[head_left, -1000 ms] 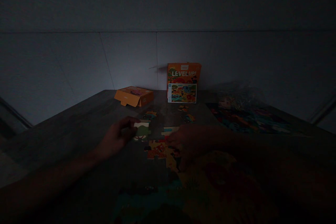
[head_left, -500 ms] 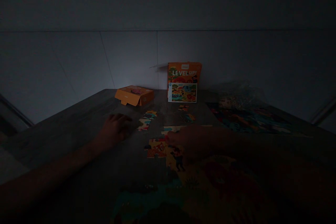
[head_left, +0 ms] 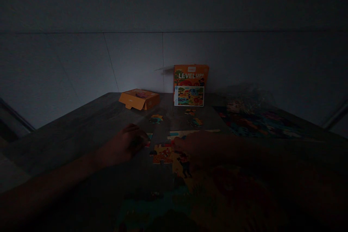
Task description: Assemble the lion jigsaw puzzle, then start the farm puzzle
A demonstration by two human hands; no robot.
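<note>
head view: dull grey tabletop (head_left: pixel 81 119), its mottled surface smooth as far as the gloom shows, carries a flat, partly joined jigsaw (head_left: pixel 185 203) at the near side. a dark printed sheet (head_left: pixel 261 127) lies to the right under crinkled clear plastic (head_left: pixel 250 99). at the back stands a boxy orange carton (head_left: pixel 191 72), a white-bordered picture card (head_left: pixel 190 96) before it; a flapped cardboard box (head_left: pixel 140 98) lies left.

the right hand (head_left: pixel 189 142) lies over the jigsaw's far edge; whether it grips anything i cannot tell. the left hand (head_left: pixel 127 145) has changed most: half a second ago it was off the pieces, now its curled fingers appear pinched on a knobbed piece (head_left: pixel 149 139), parted from the loose teal-and-yellow piece (head_left: pixel 156 118) it lay against. that brings it just beside the joined leopard-spotted part (head_left: pixel 162 154), apparently not connected.
</note>
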